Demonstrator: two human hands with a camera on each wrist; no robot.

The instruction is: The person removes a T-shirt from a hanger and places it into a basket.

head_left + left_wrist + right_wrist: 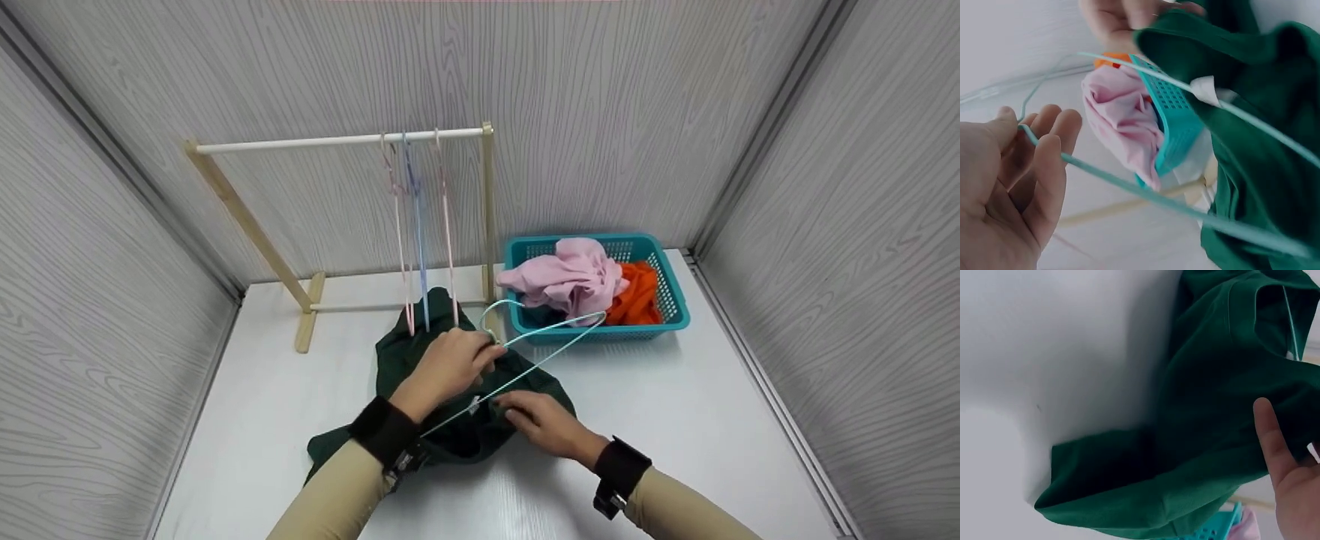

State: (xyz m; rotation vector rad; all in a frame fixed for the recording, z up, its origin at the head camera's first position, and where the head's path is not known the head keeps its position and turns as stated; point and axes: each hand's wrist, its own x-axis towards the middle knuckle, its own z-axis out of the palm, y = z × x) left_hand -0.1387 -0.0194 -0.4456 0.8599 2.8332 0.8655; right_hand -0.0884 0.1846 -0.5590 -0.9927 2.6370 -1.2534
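A mint-green hanger [555, 326] is held at its neck, just under the hook, by my left hand [450, 364]. One end of the hanger sticks out to the right; its other end lies within the neck of a dark green shirt [397, 367]. My right hand [546, 424] grips the shirt near the neckline, with the thumb [1275, 444] on the outer side of the cloth. In the left wrist view, the hanger's thin bar crosses a white label [1204, 89] inside the collar. The shirt lies crumpled on the table under both hands.
Behind the shirt stands a wooden rack [247, 217] with a white rod [315, 142]. Pink hangers [447, 225] and a blue hanger [421, 247] hang near its right end. A teal basket [675, 296] at right holds pink cloth [577, 277] and orange cloth [637, 296]. Walls enclose the table.
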